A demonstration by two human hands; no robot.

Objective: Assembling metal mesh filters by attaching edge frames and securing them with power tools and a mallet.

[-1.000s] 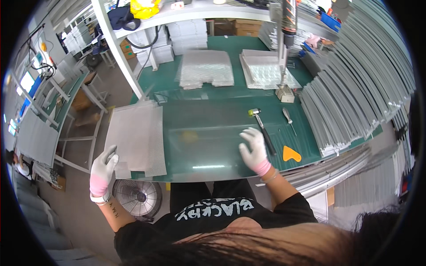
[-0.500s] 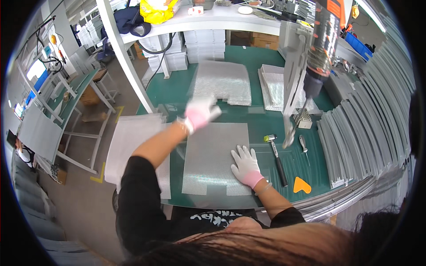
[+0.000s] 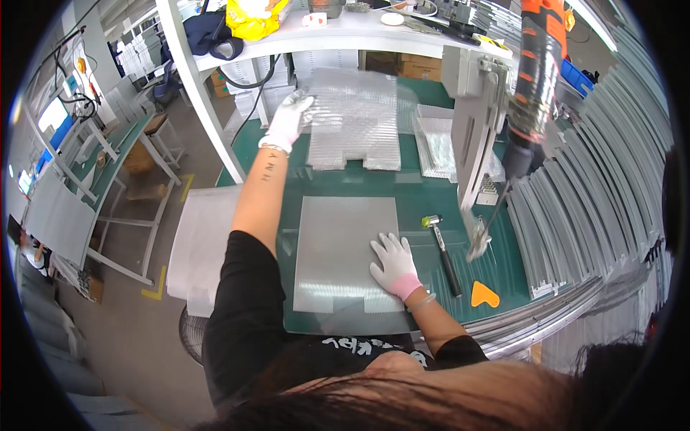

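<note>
Under my right hand (image 3: 394,267), spread flat with fingers apart, lies a grey, finely patterned sheet (image 3: 345,244) with a notch in its near edge. My left hand (image 3: 290,118) reaches to the far side of the table, its fingers closed at the left edge of a translucent ribbed sheet (image 3: 352,115). That sheet lies over a pile of similar ones, and its far edge looks raised. Both hands wear white gloves with pink cuffs. To the right of my right hand are a hammer (image 3: 444,255) with a green-yellow face and an orange scraper (image 3: 484,294).
An orange-black power tool (image 3: 535,93) hangs at the right beside a grey metal bracket (image 3: 478,129). More clear sheets (image 3: 435,144) lie behind it. Grey panels (image 3: 589,194) stand densely along the right. Pale sheets (image 3: 205,248) overhang the left side. A white shelf (image 3: 345,32) spans the back.
My left hand has moved from above the middle of the table to the far pile and closed on the sheet's edge. The sheet's far edge has risen. My right hand stays on the grey sheet.
</note>
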